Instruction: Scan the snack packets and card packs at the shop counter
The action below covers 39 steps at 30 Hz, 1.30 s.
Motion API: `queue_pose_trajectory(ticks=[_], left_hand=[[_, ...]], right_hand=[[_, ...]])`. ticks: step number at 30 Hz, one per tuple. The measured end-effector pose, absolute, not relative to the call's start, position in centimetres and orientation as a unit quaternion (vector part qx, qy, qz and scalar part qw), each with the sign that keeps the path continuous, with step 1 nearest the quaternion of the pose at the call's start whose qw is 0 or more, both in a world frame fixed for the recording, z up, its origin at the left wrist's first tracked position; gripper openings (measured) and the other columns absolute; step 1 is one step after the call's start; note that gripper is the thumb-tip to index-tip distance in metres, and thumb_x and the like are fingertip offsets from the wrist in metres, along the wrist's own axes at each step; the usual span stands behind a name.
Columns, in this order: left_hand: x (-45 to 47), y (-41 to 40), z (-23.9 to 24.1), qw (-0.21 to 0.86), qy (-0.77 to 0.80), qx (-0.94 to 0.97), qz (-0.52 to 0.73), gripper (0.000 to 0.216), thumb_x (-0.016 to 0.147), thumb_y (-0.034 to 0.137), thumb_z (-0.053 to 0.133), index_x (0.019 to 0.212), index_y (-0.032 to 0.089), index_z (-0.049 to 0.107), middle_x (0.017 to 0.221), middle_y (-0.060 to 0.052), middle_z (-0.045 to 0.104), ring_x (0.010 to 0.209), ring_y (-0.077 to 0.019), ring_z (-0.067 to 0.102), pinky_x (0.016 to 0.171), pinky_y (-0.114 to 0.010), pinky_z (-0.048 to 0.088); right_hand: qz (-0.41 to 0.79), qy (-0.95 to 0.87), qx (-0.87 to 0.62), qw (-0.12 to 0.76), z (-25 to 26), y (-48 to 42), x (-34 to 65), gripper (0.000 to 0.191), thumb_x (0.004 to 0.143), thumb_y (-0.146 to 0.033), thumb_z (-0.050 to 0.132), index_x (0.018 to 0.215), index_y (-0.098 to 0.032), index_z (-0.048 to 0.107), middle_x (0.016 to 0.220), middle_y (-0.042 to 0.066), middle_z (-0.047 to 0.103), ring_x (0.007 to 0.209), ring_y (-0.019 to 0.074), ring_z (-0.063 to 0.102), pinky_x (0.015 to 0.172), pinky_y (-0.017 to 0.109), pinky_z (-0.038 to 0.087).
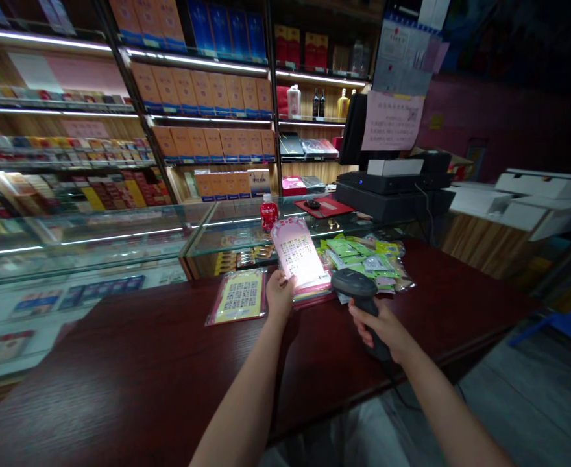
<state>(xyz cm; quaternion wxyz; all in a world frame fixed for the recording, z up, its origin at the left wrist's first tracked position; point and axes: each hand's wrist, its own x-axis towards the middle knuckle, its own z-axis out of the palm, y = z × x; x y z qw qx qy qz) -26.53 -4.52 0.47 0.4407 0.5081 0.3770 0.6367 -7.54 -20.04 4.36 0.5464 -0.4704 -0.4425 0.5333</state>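
Note:
My left hand (pixel 280 294) is closed on the lower left edge of a pink card with a scalloped top (pixel 296 250), tilted up above the counter. Rows of small printed marks cover its face, and a bright patch of light falls on its lower part. In my right hand (pixel 379 327) is a black barcode scanner (pixel 354 284), gripped round its handle, its head turned toward the card. Left of my left hand lies a plastic-sleeved sheet of printed codes (pixel 238 295). Beyond the scanner is a pile of green packets (pixel 363 254).
The dark wooden counter (pixel 169 376) meets a glass display case (pixel 237 227). A red bottle (pixel 268 213) stands on the glass, near a mouse (pixel 311 203) on a red mat. A monitor (pixel 353 133) and black cash-register base (pixel 387 194) are behind. A scanner cable hangs at the counter's front edge.

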Motion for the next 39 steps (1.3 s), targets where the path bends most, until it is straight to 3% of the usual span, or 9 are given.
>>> queue_pose_trajectory(ticks=[9,14,23,29,35,39], left_hand=[[-26.5,-5.3,1.4,0.451,0.377,0.501,0.635,0.030,0.064,0.036,0.071,0.078,0.017,0.053,0.083,-0.006,0.072,0.077,-0.0207,0.070,0.068,-0.033,0.057],[-26.6,-5.3,1.4,0.462,0.372,0.494,0.636,0.029,0.065,0.034,0.071,0.082,0.016,0.054,0.084,-0.006,0.071,0.077,-0.0194,0.069,0.067,-0.033,0.057],[-29.5,-4.8,4.0,0.441,0.435,0.484,0.618,0.015,0.068,0.024,0.068,0.076,0.014,0.059,0.073,-0.004,0.068,0.062,-0.0159,0.066,0.056,-0.029,0.057],[-35.4,-6.7,3.2,0.428,0.493,0.465,0.598,0.011,0.069,0.019,0.067,0.075,0.013,0.061,0.070,-0.004,0.068,0.059,-0.0163,0.066,0.054,-0.028,0.057],[-38.2,-7.6,2.0,0.392,0.571,0.447,0.565,0.015,0.076,0.021,0.060,0.087,0.012,0.063,0.072,-0.005,0.069,0.055,-0.0167,0.065,0.053,-0.028,0.054],[-39.0,-7.7,2.5,0.289,0.669,0.473,0.495,0.029,0.081,0.024,0.053,0.106,0.012,0.062,0.078,-0.009,0.069,0.055,-0.0200,0.065,0.054,-0.031,0.052]], right_hand=[[0.555,-0.422,-0.466,0.545,4.0,-19.9,-7.1,0.041,0.070,-0.047,0.076,0.091,-0.021,0.053,0.051,-0.009,0.048,0.036,0.0059,0.039,0.033,0.017,0.030],[0.574,-0.358,-0.436,0.593,4.0,-19.3,-5.9,0.042,0.065,-0.043,0.081,0.090,-0.019,0.056,0.054,-0.007,0.051,0.039,0.0054,0.041,0.034,0.016,0.030],[0.657,-0.299,-0.296,0.626,1.5,-17.9,-3.1,0.035,0.070,-0.043,0.078,0.091,-0.019,0.062,0.056,-0.006,0.049,0.039,0.0032,0.035,0.034,0.013,0.030],[0.653,-0.294,-0.283,0.639,0.4,-17.3,-2.4,0.034,0.071,-0.042,0.078,0.089,-0.018,0.064,0.055,-0.006,0.048,0.040,0.0041,0.037,0.035,0.014,0.035],[0.658,-0.279,-0.305,0.630,0.3,-17.1,-2.1,0.033,0.070,-0.040,0.078,0.089,-0.017,0.064,0.055,-0.005,0.049,0.040,0.0049,0.037,0.034,0.014,0.035],[0.659,-0.275,-0.310,0.628,0.4,-17.3,-2.3,0.030,0.072,-0.039,0.076,0.088,-0.017,0.064,0.055,-0.005,0.046,0.040,0.0051,0.035,0.034,0.014,0.034]])
